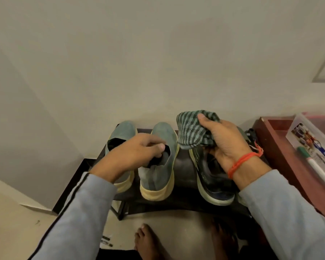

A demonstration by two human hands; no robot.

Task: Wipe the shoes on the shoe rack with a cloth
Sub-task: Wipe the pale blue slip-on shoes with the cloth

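While your left hand (139,149) grips the collar of the green shoe (159,162), heel toward you, your right hand (227,145) holds the striped cloth (191,130) bunched just right of its toe.

Dim, warm, yellowish light is washing over the scene, leaving the wall (158,53) evenly lit and without glare. Deep shadow is pooling under the shoe rack (184,166) and on the floor (186,228) below it. Wide-angle distortion is bending the picture's edges, and the whole picture is looking soft and slightly blurred.
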